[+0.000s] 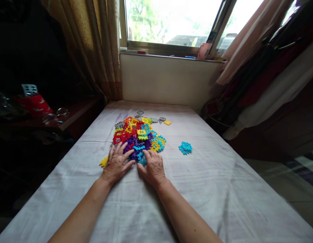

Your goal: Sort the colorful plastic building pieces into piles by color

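A heap of plastic interlocking building pieces point(133, 142) with notched edges lies on the sheet, in red, purple, yellow, orange, blue and grey. My left hand point(117, 163) rests palm down on the heap's near left edge, fingers spread over purple and grey pieces. A yellow piece point(104, 162) shows just left of it. At the near right edge is my right hand point(153, 166), its fingers slightly bent and its thumb apart. Its thumb and forefinger are beside a light blue piece point(141, 158); whether they press on it is hard to see.
Away to the right, a small stack of blue pieces point(185, 147) lies on the white sheet point(197, 189). Loose grey pieces point(140, 112) and a yellow piece point(167, 122) lie behind the heap. A dark side table point(78, 113) with glasses point(49, 118) stands left; clothes point(267, 91) hang right.
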